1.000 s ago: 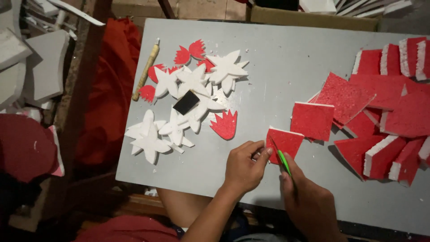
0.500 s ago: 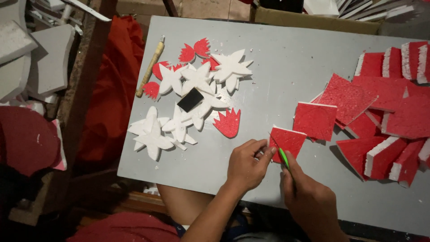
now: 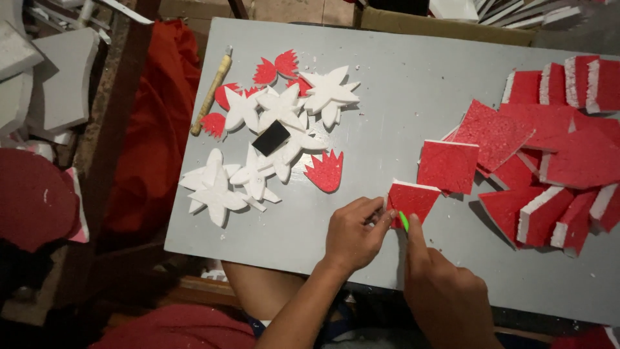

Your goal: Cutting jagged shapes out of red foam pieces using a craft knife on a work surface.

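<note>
Red-topped white foam square is lying near the front edge of the grey board counter, just left of the large pile of red foam pieces. Left hand is pinching the square's left edge, its grip narrow and closed on the foam. Right hand is holding a slim green cutting tool, its grip closed around the tool with the forefinger lying along it; the tool tip is touching the square's lower edge.

Another red-topped foam square is sitting just beyond, partly overlapping the heap of red foam slabs that is filling the right end of the counter. White foam flower cut-outs are lying in a loose cluster toward the left end, with red crown-shaped cut-outs mixed among them and a small black rectangular block resting on top. A pale wooden-handled tool is lying at the far left edge.
</note>
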